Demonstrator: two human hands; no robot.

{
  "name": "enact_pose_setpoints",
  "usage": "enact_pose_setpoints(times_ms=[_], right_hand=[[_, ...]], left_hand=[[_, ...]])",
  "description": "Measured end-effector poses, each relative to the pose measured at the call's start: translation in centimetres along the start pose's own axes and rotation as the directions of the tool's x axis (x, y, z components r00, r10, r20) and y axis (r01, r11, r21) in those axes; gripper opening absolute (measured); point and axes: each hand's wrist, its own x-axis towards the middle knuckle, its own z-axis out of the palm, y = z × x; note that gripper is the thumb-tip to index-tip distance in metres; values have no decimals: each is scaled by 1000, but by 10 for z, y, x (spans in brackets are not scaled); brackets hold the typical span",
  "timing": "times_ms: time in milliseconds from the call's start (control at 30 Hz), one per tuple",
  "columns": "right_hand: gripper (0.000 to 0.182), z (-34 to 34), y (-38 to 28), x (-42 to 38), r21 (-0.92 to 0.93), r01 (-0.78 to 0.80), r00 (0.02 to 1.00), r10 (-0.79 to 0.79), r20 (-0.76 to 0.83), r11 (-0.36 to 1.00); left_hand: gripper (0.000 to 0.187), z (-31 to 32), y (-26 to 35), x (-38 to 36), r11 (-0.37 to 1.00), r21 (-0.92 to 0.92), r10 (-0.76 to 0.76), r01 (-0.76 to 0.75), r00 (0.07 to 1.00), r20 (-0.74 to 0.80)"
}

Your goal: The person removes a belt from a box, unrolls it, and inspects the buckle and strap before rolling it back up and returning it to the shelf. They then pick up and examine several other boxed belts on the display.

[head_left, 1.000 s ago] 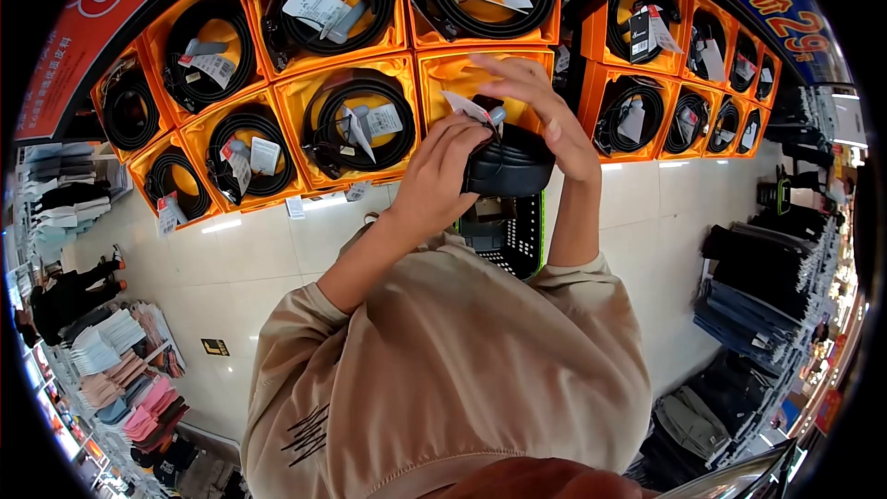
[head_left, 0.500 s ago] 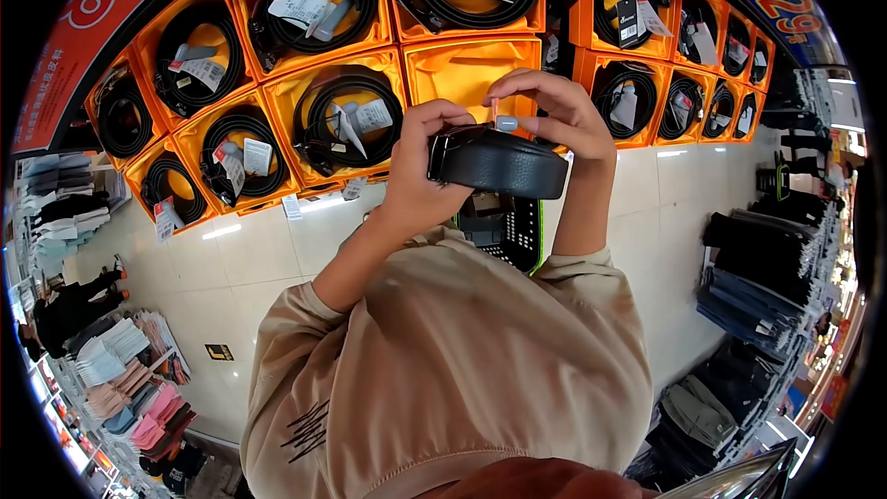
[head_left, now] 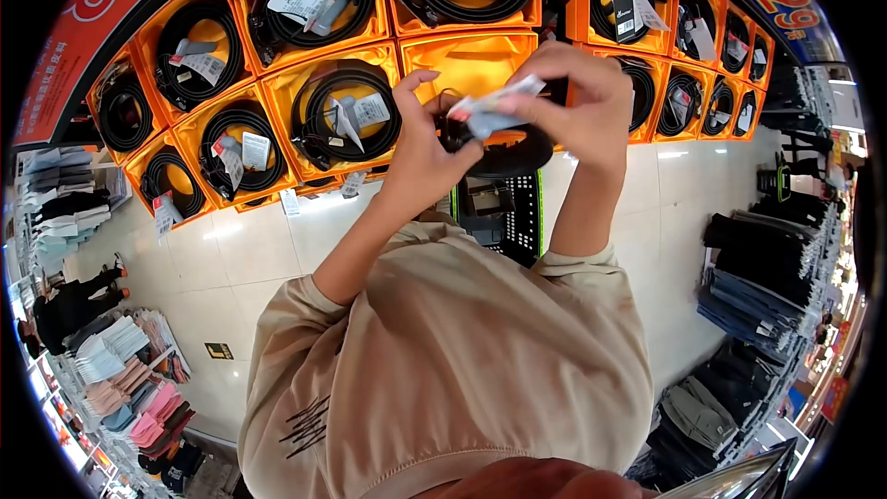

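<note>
A coiled black belt is between my hands, in front of an orange-lined box that shows no belt in its lining. My left hand grips the belt's left end, its thumb on the near side and its index finger raised away from it. In my right hand a white and red price tag is pinched between thumb and fingers, blurred by motion. A grey piece beside the tag is partly hidden by the fingers. Part of the coil lies behind my right hand.
Several orange boxes with coiled belts and tags fill the sloped display. Below my hands stands a dark basket with a green edge, holding a brown box. Folded clothes are at left, hanging trousers at right.
The belt has tilted and lowered, so its coil shows from above rather than its broad side. My right hand has moved right and pulled the tag up into view. My left index finger has lifted.
</note>
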Motion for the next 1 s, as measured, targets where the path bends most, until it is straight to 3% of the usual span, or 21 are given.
enact_pose_setpoints(times_ms=[67,133,167,267,300,400,467,600,733,867,900,1000], right_hand=[[15,12,-11,2,-6,161,984,-159,83,987],[14,23,-15,-2,-155,257,966,-251,54,954],[14,25,-15,-5,-165,274,962,-271,45,947],[17,25,-15,-23,-128,275,959,-262,109,953],[23,14,-15,-29,-73,251,946,-229,229,965],[39,1,-7,-47,57,62,997,-59,-53,996],[57,9,4,-51,-44,-94,974,83,-210,995],[48,29,18,-52,-295,-265,948,192,-252,918],[40,44,35,-48,-487,-267,929,89,-358,832],[34,53,39,-42,-530,-297,923,97,-373,794],[34,53,40,-39,-544,-278,931,83,-355,792],[37,45,35,-32,-632,-233,956,56,-287,739]], left_hand=[[76,3,-6,5,992,-124,-16,10,999,-49],[75,2,-7,9,986,-158,-63,52,996,-67],[73,3,-3,9,980,-189,-79,64,994,-74],[71,8,-3,4,994,-76,68,-81,986,-155],[71,11,-6,3,984,-144,79,-107,978,-192],[63,13,-5,4,990,-95,78,-107,959,-274],[52,9,-3,8,995,-96,-10,-19,957,-291],[51,3,4,11,998,-60,-6,-12,958,-287],[51,4,0,9,1000,-17,10,-16,949,-315],[49,9,7,2,982,168,147,-89,915,-376],[48,11,12,0,986,166,96,-30,909,-406],[46,5,0,2,835,515,408,-193,846,-344]])
